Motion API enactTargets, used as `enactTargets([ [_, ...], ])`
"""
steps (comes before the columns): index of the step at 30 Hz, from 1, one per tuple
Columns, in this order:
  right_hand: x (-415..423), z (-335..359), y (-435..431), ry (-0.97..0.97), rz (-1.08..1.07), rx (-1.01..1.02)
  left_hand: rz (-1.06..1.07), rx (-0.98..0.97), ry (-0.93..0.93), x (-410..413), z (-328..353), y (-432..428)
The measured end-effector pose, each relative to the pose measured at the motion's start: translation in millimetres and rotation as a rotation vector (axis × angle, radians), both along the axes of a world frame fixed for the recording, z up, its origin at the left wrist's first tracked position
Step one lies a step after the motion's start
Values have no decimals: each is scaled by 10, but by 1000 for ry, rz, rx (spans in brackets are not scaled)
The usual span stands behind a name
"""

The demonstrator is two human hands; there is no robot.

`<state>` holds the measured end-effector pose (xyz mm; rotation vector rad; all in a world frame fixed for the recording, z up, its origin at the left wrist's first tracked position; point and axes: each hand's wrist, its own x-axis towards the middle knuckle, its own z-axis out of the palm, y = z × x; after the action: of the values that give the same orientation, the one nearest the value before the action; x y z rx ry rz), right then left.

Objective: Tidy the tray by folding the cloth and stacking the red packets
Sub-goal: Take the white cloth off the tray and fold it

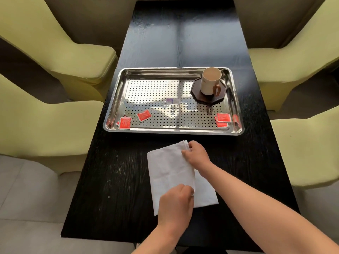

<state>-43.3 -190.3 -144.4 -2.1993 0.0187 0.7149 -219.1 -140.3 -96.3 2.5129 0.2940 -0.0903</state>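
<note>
A white cloth lies partly folded on the black table, in front of the steel tray. My right hand pinches the cloth's far corner. My left hand pinches its near folded edge. Red packets lie scattered in the tray: two overlapping at the front left, one beside them, and a small pile at the front right.
A cream mug stands on a dark octagonal coaster in the tray's back right corner. Yellow-green armchairs flank the table on both sides. Bare table surface stretches beyond the tray.
</note>
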Motion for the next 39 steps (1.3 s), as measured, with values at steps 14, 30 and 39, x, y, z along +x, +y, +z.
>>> enactTargets([
  [14, 220, -263, -617, 43, -76, -104, -88, -40, 38, 358, -373, -464],
  [30, -22, -284, -882, -59, -135, -34, 209, 20, 213, -270, -583, 315],
  [39, -831, -223, -1244, -149, -72, -219, 644, -314, 497, -456, -681, 512],
])
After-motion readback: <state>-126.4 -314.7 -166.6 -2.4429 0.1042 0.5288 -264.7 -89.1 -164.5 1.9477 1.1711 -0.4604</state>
